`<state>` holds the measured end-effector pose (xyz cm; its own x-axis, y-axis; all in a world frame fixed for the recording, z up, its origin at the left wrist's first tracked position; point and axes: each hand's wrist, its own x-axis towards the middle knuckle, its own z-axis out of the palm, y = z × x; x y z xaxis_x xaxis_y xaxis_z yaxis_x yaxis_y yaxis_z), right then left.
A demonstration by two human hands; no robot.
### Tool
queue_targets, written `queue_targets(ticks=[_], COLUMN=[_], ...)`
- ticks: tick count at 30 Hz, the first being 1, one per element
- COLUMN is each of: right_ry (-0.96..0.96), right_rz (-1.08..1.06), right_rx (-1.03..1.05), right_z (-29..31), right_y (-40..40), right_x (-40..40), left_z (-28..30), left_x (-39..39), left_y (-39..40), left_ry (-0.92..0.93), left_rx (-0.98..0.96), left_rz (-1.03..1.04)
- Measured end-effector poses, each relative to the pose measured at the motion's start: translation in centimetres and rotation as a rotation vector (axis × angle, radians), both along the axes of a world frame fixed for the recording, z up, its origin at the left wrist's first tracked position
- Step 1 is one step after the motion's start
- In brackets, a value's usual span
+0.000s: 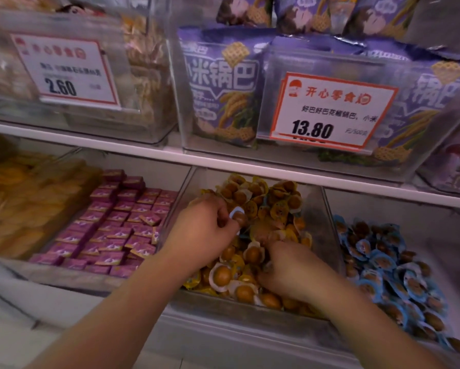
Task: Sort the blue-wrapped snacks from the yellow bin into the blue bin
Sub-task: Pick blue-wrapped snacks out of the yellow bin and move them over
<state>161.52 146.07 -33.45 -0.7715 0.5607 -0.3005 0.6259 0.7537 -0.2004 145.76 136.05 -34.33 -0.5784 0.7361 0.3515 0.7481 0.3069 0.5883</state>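
A clear bin (327, 225) on the lower shelf is full of yellow-wrapped egg snacks (274, 209). My left hand (205, 227) is over its left side and pinches one blue-wrapped snack (238, 215) between thumb and fingers. My right hand (290, 270) is lower in the same bin, fingers curled down into the pile; what they hold is hidden. To the right stands the bin of blue-wrapped snacks (388, 272).
Left of the yellow bin are purple boxed sweets (117, 225) and orange packets (23, 203). The white shelf edge (223, 161) runs above, with purple snack bags (223, 83) and price tags (330, 110) on the upper shelf.
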Motion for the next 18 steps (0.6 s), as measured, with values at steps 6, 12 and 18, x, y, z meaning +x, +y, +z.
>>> queue_targets(ticks=[6,12,18], right_ry=[0.463,0.916,1.011], right_rz=[-0.161,-0.346,-0.424], right_rx=[-0.35,-0.476,-0.369], right_z=[0.9,1.8,1.6], right_y=[0.3,1.2,1.1], right_x=[-0.5,-0.1,-0.1], left_z=[1.4,1.6,1.3], left_x=[0.4,1.5,3.0], left_y=[-0.3,-1.2,-0.5], left_ry=[-0.229,-0.45,-0.634], left_rx=[0.188,0.287,0.35], left_rz=[-0.004,-0.059,-0.063])
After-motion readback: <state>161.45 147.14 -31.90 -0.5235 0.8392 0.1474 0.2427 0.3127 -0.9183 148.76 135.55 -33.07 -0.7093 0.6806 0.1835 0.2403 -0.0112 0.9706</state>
